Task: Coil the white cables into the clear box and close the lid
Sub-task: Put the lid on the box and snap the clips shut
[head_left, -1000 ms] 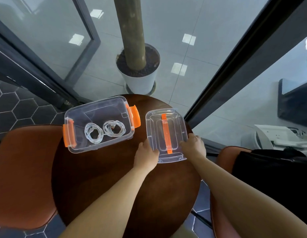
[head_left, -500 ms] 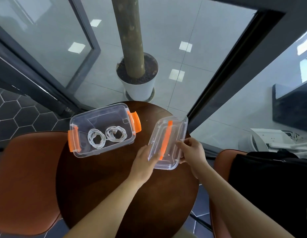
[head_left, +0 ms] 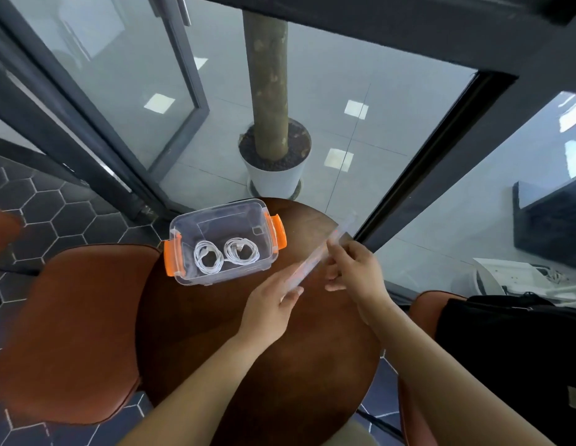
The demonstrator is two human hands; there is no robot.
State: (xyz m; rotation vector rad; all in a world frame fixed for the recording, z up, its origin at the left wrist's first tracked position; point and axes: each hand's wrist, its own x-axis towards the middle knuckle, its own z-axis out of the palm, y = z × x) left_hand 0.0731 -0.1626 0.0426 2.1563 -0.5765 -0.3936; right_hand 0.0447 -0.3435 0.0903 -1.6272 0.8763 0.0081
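Observation:
The clear box (head_left: 183, 226) with orange side latches stands open on the round brown table (head_left: 248, 365), at its far left. Two white cable coils (head_left: 209, 259) (head_left: 241, 251) lie side by side on the box floor. The clear lid (head_left: 315, 255) with its orange handle is lifted off the table and turned nearly on edge, right of the box. My left hand (head_left: 270, 305) grips the lid's near end. My right hand (head_left: 354, 272) pinches its right side with the fingertips.
Brown chairs stand left (head_left: 71, 333) and right of the table; the right one carries a black bag (head_left: 505, 349). A white pot (head_left: 274, 175) with a tree trunk stands on the tiled floor behind glass panels just beyond the table.
Both hands picked the lid up from the table and tipped it from flat to nearly on edge. The box and coils stayed put.

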